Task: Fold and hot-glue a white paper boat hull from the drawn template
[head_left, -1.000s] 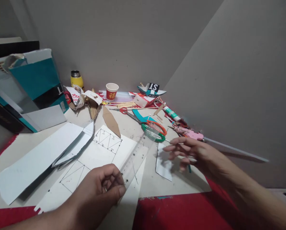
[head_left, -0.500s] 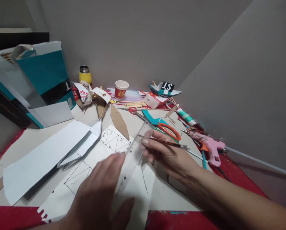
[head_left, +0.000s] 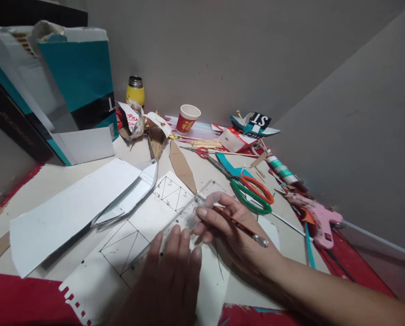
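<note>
My left hand (head_left: 170, 276) lies flat with fingers stretched out on a clear plastic ruler (head_left: 202, 192), pressing it onto a white sheet (head_left: 144, 222) marked with pencil lines and triangles. My right hand (head_left: 231, 224) grips a dark pencil (head_left: 243, 227), its fingertips resting on the ruler just beyond my left fingers. The pencil's metal end points back to the right.
Green and orange scissors (head_left: 253, 192), red scissors (head_left: 202, 151), a pink glue gun (head_left: 319, 215), a glue tube (head_left: 282, 170), a paper cup (head_left: 188, 118), a yellow flask (head_left: 135, 90), folded white card (head_left: 73, 203), a brown cardboard strip (head_left: 181, 165) and a teal box (head_left: 76, 77) surround the sheet. Walls close in behind and right.
My right hand came from the right side with the pencil and settled on the ruler. My left hand opened from a pinch and flattened onto the ruler. The view shifted right.
</note>
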Demonstrator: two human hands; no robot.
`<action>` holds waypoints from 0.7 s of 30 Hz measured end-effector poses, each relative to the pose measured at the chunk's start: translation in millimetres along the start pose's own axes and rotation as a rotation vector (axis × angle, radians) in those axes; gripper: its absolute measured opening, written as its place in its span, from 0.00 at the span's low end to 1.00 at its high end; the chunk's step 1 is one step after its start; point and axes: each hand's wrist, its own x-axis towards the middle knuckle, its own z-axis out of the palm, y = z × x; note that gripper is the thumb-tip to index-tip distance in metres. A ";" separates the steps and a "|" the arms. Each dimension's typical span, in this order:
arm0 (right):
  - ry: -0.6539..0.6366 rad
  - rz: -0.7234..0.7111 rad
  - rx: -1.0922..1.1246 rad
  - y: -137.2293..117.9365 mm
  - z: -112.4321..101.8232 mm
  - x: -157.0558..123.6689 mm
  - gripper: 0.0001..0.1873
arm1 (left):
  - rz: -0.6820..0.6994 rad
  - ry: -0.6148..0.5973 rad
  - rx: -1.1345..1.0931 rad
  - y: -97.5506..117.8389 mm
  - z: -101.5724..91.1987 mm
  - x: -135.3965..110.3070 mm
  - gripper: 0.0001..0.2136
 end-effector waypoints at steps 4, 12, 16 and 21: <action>-0.006 -0.019 -0.015 2.7 -2.1 2.4 0.16 | 0.035 -0.049 -0.016 1.4 1.1 -4.5 0.22; 0.163 -0.143 -0.082 0.1 -14.3 10.1 0.14 | -0.014 -0.014 -0.017 10.2 2.1 -8.1 0.16; 0.180 -0.187 -0.096 -10.4 -20.0 16.5 0.13 | -0.071 0.043 -0.006 19.9 4.4 -9.0 0.13; 0.319 -0.313 -0.089 -34.1 -35.0 18.0 0.10 | 0.027 0.178 0.001 35.2 6.6 -12.8 0.11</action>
